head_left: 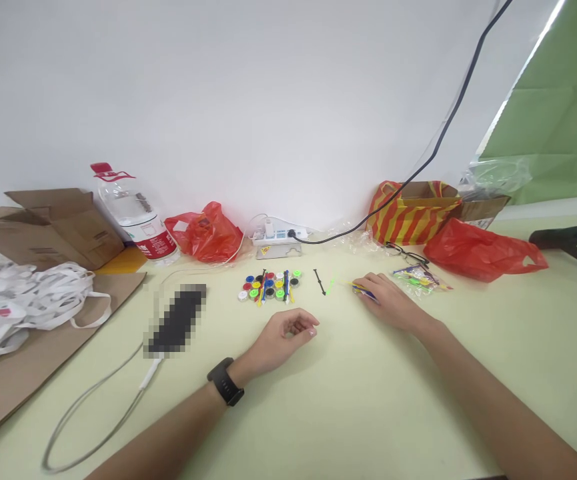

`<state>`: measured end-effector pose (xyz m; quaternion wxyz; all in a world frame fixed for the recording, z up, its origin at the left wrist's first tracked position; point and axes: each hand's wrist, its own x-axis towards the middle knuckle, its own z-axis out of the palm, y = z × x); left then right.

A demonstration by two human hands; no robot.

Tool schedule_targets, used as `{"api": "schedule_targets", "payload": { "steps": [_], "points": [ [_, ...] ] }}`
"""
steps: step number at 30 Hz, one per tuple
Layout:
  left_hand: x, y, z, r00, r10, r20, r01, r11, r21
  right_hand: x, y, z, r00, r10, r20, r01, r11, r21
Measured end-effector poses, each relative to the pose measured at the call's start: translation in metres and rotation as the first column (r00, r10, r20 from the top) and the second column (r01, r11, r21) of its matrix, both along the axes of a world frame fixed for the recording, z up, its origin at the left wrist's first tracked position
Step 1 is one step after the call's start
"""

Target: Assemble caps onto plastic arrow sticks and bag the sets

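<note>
My left hand (pixel 282 339) rests on the pale table (pixel 348 407) with fingers loosely curled and nothing in them; a black watch (pixel 225 381) is on that wrist. My right hand (pixel 387 300) lies knuckles up, fingers closed over thin yellow and blue sticks (pixel 359 287). Ahead of the left hand sits a cluster of small coloured round caps (pixel 269 285) with a few sticks lying across them. A black stick (pixel 319 282) and a light green stick (pixel 330 286) lie between the cluster and my right hand. A clear packet of coloured pieces (pixel 418 279) lies beyond the right hand.
A phone (pixel 177 319) with a white cable lies left. Cardboard boxes (pixel 51 223), white straps (pixel 23 293), a water jug (pixel 135 217), red bags (pixel 207 233), a power strip (pixel 278 237), a striped bag (pixel 411 213), glasses (pixel 407 253) and another red bag (pixel 478 253) line the back.
</note>
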<state>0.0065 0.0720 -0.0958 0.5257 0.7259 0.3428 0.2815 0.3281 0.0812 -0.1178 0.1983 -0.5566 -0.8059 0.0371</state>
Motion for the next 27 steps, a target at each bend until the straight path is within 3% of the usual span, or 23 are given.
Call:
{"api": "schedule_targets", "payload": {
  "steps": [8, 13, 19, 23, 27],
  "points": [
    [-0.001, -0.001, 0.001, 1.0, -0.007, -0.022, 0.008, 1.0, 0.02, -0.002, -0.002, 0.005, 0.996, -0.081, 0.022, 0.078, 0.993, 0.092],
    [0.0, -0.002, 0.001, 0.999, -0.007, -0.041, 0.009, 0.999, 0.044, -0.034, -0.016, 0.016, 0.995, 0.026, -0.1, -0.006, 0.981, 0.196],
    [0.004, -0.008, 0.004, 0.996, -0.032, -0.085, 0.041, 0.994, 0.106, -0.08, -0.029, 0.006, 0.961, 0.253, -0.111, -0.245, 0.966, 0.079],
    [0.006, -0.01, 0.006, 0.994, -0.057, -0.091, 0.07, 0.987, 0.148, -0.086, -0.029, -0.001, 0.968, 0.234, -0.087, -0.231, 0.972, 0.041],
    [0.006, -0.01, 0.006, 0.992, -0.064, -0.106, 0.081, 0.982, 0.168, -0.084, -0.029, 0.005, 0.955, 0.27, -0.12, -0.265, 0.963, 0.055]
  ]
}}
